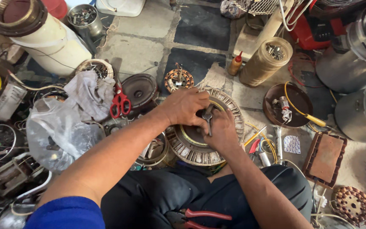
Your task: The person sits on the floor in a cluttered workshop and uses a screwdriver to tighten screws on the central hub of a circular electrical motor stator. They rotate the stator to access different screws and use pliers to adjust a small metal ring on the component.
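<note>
Both hands meet over the round grey metal fan-motor housing with slotted rim (pixel 200 146), which sits on the floor just in front of the person's knees. Left hand (pixel 186 106) curls over the top edge of the housing, fingers closed on the head of a small dark metal tool (pixel 208 118) at the hub. Right hand (pixel 222 131) presses in from below, touching the left and also wrapped round the tool's shaft — both clamped, close together, knuckles almost overlapping. What the tool bites on is hidden by the fingers.

Around them: red-handled scissors (pixel 120 104) on a crumpled grey cloth (pixel 90 94) to the left, a clear plastic bag (pixel 56 131) beside that, a copper-wound stator (pixel 179 79) just beyond the housing, a small orange squeeze bottle (pixel 235 64) further back, a brown round dish holding small parts (pixel 288 104) to the right, red-handled pliers (pixel 200 217) on the lap.

Risk as judged — the tool looks held at a steep angle with both hands bearing down, so it could slip off the hub and jab the left fingers right next to it. The housing rests loose on clutter, not braced; a hard twist might spin or tip it into the stator or scatter parts.
</note>
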